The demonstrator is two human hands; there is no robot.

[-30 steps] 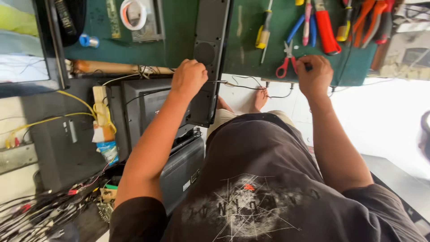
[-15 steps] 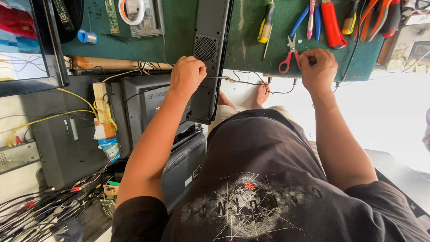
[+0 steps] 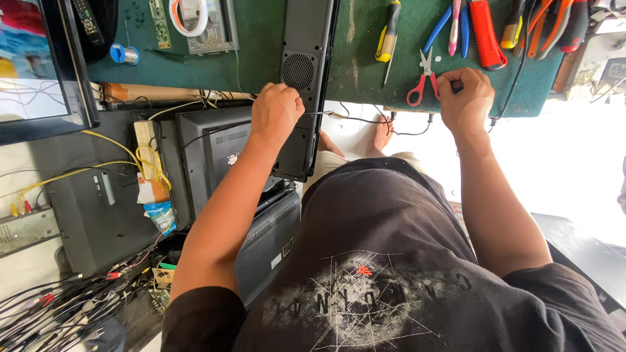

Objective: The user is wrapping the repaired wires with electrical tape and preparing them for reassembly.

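While both hands clench, left hand (image 3: 276,112) and right hand (image 3: 464,99) gripping thin black cable (image 3: 365,120).

electronics repair workshop; green bench (image 3: 261,39), pliers (image 3: 548,23), screwdrivers (image 3: 390,32), TVs (image 3: 215,156)

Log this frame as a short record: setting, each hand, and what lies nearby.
setting: green-topped workbench seen from above
left hand: left hand closed on a thin wire, beside a long black panel
right hand: right hand closed at the bench edge, next to red-handled scissors
nearby: yellow-handled screwdriver, red-handled tool, black monitors below the bench
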